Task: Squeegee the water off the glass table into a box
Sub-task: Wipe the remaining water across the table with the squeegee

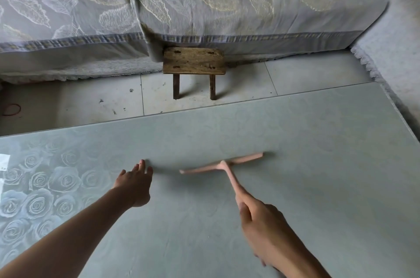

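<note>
At lower right, the right hand point(263, 221) grips the pink squeegee point(223, 167) handle, blade on the glass table point(318, 141) mid-frame. Left hand point(135, 183) rests flat, fingers straight. Beyond, a wooden stool point(194, 61) stands against the covered sofa point(204, 5).

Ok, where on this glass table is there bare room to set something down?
The glass table is bare right of the squeegee and along its far edge by the stool. Crowded: the middle, around left hand and right hand.

Right grip point(264, 227) hides the handle end of the blurred squeegee point(221, 166)
</note>
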Tool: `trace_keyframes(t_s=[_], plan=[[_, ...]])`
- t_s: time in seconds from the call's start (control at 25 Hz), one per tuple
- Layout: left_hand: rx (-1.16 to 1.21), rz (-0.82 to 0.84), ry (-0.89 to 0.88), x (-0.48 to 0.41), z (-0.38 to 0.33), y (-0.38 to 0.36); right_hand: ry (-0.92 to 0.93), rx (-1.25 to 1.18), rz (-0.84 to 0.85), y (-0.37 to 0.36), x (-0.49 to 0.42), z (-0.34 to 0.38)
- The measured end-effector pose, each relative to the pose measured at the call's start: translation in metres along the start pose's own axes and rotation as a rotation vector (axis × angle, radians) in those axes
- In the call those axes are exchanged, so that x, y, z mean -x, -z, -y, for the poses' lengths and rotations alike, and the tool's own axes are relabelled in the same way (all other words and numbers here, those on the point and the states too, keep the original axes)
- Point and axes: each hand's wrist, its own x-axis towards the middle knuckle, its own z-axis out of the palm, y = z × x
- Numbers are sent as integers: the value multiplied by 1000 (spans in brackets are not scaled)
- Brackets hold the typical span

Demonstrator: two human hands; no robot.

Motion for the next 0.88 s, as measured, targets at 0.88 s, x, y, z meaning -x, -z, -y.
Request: trace_keyframes(t_s=[0.88], plan=[[438,-411,126,49,13,-95,105,-28,-94,-6,-93,40]])
